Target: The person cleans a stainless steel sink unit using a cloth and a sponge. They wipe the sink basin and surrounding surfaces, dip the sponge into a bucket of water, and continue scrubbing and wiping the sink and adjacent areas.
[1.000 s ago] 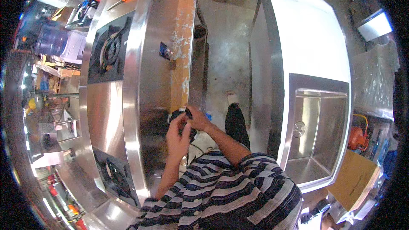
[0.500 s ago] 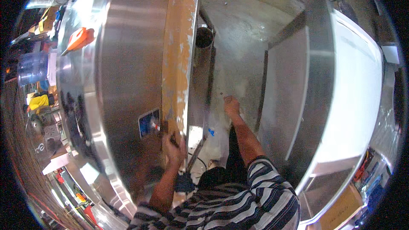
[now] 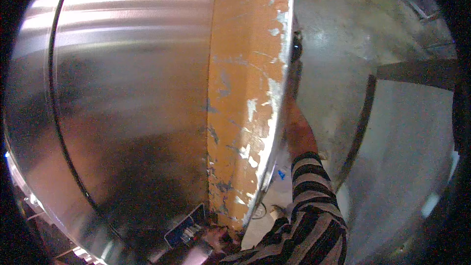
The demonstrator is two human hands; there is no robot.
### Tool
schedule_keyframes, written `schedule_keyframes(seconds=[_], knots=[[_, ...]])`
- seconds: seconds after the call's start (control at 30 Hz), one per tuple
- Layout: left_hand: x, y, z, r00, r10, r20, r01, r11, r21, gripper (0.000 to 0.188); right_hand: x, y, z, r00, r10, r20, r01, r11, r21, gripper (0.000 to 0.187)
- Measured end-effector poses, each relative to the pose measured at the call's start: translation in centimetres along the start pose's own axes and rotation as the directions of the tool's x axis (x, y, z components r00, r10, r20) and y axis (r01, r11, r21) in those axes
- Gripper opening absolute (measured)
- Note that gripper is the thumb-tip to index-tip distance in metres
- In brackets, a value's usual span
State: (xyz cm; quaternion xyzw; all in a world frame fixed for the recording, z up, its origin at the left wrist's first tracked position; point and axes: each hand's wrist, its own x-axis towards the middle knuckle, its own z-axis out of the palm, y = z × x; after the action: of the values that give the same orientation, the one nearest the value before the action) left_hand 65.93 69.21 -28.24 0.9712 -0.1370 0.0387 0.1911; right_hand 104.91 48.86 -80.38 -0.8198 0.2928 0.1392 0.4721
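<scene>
A worn orange strip (image 3: 245, 29) with scraped, silvery patches runs along the edge of a large stainless-steel panel (image 3: 132, 83). My left hand (image 3: 223, 238) is low in the view at the strip's near end, dim, with its fingers curled; anything inside them is hidden. Next to it, a blue rectangular plate (image 3: 185, 230) with a pale border is set on the steel. My right forearm (image 3: 299, 132), in a striped sleeve, reaches down past the strip's right edge. That edge hides my right hand and whatever it touches.
Right of the strip lies a grey concrete floor (image 3: 338, 49) with a small blue scrap (image 3: 281, 174) on it. A pale panel (image 3: 407, 157) with a dark lower edge stands farther right. A dark object (image 3: 297, 46) shows just beyond the strip's edge.
My view has moved much closer to the steel panel and strip. My right hand, earlier closed above the floor, has gone behind the strip's edge. My left hand stays at the strip's near end.
</scene>
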Motion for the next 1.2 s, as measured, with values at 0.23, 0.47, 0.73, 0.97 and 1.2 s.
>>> schedule_keyframes(seconds=[0.23, 0.47, 0.73, 0.97, 1.2], knots=[[0.1, 0.2, 0.9, 0.998, -0.054, 0.020, 0.055, 0.998, -0.039, 0.039, -0.3, -0.4, -1.5, 0.999, 0.030, -0.015, -0.031, 0.999, -0.012, 0.037], [0.7, 0.7, 1.2, 0.995, -0.098, -0.017, 0.097, 0.994, -0.056, 0.036, -12.4, 1.6, -8.1, 0.996, 0.001, -0.093, 0.007, 0.996, 0.089, 0.038], [2.8, 2.0, 2.0, 0.986, -0.110, -0.124, 0.135, 0.969, 0.207, 0.048, -42.2, 2.6, -19.8, 0.958, 0.264, -0.113, -0.245, 0.957, 0.157, 0.046], [5.6, 1.9, 2.8, 0.990, -0.128, -0.065, 0.128, 0.992, 0.002, 0.073, -66.5, 0.4, -26.3, 0.927, 0.110, -0.360, -0.069, 0.990, 0.126, 0.041], [-0.6, 12.7, -1.4, 0.986, -0.157, 0.051, 0.165, 0.921, -0.352, 0.061, -86.4, -1.5, -32.4, 0.909, 0.180, -0.376, -0.138, 0.981, 0.134, 0.045]])
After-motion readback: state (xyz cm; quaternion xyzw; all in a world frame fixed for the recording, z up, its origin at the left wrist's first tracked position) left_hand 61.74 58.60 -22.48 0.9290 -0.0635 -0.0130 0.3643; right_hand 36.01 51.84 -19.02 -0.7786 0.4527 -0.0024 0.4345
